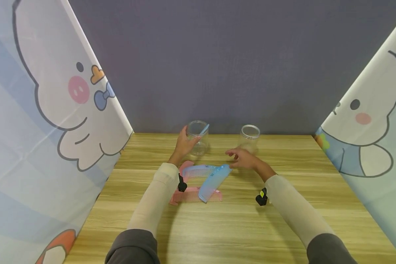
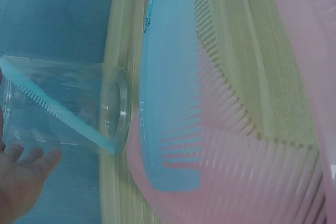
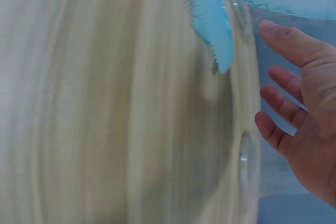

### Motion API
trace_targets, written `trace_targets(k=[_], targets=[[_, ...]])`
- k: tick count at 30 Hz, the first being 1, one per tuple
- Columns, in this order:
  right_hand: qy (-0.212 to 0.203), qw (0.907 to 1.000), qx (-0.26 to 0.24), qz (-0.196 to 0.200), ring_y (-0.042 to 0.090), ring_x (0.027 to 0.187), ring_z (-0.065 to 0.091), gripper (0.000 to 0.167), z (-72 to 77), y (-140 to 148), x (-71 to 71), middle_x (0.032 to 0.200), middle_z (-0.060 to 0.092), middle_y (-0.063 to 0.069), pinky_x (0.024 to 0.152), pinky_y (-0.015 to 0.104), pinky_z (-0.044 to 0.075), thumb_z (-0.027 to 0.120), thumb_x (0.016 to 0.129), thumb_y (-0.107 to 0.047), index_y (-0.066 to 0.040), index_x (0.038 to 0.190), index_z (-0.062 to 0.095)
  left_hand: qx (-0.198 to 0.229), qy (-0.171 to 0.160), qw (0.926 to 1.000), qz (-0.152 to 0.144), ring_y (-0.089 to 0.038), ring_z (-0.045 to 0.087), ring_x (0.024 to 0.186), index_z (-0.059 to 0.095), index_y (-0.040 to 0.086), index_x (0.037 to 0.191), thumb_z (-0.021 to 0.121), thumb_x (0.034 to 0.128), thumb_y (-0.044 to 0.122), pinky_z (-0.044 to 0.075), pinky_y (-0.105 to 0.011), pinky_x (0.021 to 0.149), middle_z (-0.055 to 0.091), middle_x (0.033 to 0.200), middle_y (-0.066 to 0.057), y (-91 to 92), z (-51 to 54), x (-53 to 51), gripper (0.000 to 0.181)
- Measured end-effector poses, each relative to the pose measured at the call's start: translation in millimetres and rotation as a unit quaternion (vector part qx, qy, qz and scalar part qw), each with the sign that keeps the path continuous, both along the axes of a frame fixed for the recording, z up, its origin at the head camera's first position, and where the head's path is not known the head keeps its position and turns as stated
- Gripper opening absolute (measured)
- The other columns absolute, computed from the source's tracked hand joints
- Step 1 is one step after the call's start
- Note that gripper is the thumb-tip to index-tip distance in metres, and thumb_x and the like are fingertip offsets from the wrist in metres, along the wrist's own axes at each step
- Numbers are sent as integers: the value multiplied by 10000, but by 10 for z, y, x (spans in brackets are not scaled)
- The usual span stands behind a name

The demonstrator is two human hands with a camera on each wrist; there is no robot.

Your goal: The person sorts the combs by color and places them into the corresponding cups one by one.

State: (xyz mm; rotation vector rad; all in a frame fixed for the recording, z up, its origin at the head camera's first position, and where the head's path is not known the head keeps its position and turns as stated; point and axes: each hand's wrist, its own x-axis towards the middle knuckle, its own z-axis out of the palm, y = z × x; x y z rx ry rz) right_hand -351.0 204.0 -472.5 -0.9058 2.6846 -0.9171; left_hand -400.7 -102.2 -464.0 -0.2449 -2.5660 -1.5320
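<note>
My left hand (image 1: 183, 145) holds a clear jar (image 1: 202, 147) by its side near the rim, at the table's back. Inside that jar a blue comb (image 2: 58, 107) leans diagonally, its end (image 1: 205, 129) at the rim. My right hand (image 1: 245, 160) hovers over the table in front of a second clear jar (image 1: 250, 138), fingers loosely spread and holding nothing. Below the hands lie two blue combs, one slanted (image 1: 214, 182) and one crosswise (image 1: 198, 170), overlapping two pink combs, a nearer one (image 1: 189, 195) and one partly covered behind (image 1: 186, 166).
A dark grey panel (image 1: 217, 66) rises behind the table (image 1: 217, 231). Cartoon-printed sheets stand along the left (image 1: 52, 110) and right (image 1: 366, 121) sides. Small black devices (image 1: 182, 185) are attached at both wrists.
</note>
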Motion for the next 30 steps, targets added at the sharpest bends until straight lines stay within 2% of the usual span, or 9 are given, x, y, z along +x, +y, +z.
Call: trace_targets(k=[7, 13, 22, 30], targets=[[45, 9993, 117, 342, 392, 1141, 631, 620, -191, -15, 64, 1344, 621, 245, 964, 521, 536, 826, 828, -156, 24, 1371, 589, -5, 1, 10000, 26, -350, 331, 1513, 191, 45, 1613, 713, 945, 387, 316, -494, 1230, 301, 1641, -183, 3, -8, -8, 914], [-32, 9987, 294, 420, 324, 1175, 607, 620, -305, -9, 75, 1354, 594, 205, 986, 469, 534, 794, 820, -139, -4, 1390, 589, -50, 9, 10000, 33, -348, 332, 1514, 196, 42, 1611, 711, 938, 420, 315, -496, 1230, 306, 1639, -183, 6, -15, -13, 928], [540, 9952, 462, 668, 302, 1132, 607, 574, -370, -16, 32, 1293, 654, 176, 934, 438, 522, 780, 821, -160, -13, 1356, 630, -82, 23, 10000, 30, -350, 323, 1518, 190, 41, 1613, 707, 938, 438, 315, -513, 1227, 299, 1642, -183, 2, -11, -6, 938], [553, 9945, 632, 619, 316, 1129, 578, 614, -381, -31, 54, 1301, 612, 196, 902, 424, 498, 757, 822, -164, -41, 1403, 602, -85, 17, 10000, 45, -350, 309, 1523, 181, 28, 1613, 699, 946, 409, 302, -508, 1234, 286, 1645, -194, 11, -1, 2, 926]])
